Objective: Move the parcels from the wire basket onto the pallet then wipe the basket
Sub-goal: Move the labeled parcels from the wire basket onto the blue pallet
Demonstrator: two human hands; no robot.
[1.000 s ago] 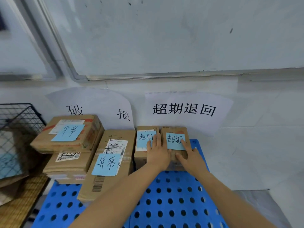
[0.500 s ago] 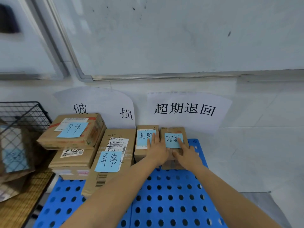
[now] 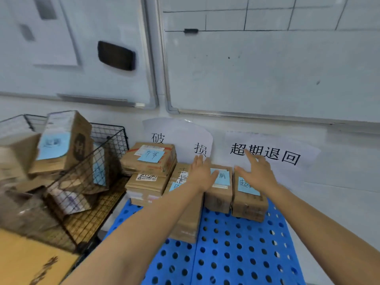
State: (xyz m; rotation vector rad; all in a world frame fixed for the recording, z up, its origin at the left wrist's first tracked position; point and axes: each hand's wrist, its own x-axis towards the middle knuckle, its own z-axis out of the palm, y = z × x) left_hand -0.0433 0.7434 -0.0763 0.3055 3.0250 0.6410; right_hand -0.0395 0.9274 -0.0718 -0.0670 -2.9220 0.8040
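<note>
small parcels (image 3: 219,194) x2, blue notes, side by side at far R of pallet (image 3: 236,254) | L hand (image 3: 200,174) + R hand (image 3: 257,173) now lifted off them, fingers spread, holding nothing | pair looks placed; wire basket (image 3: 86,182) at L holds more parcels (image 3: 61,140), wipe not due yet | blue perforated pallet by white wall, whiteboards (image 3: 267,68) above

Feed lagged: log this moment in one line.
phase: unloading | left hand: open, empty | right hand: open, empty | pallet: parcels at wall end | wire basket: not emptied | wipe: not yet
</note>
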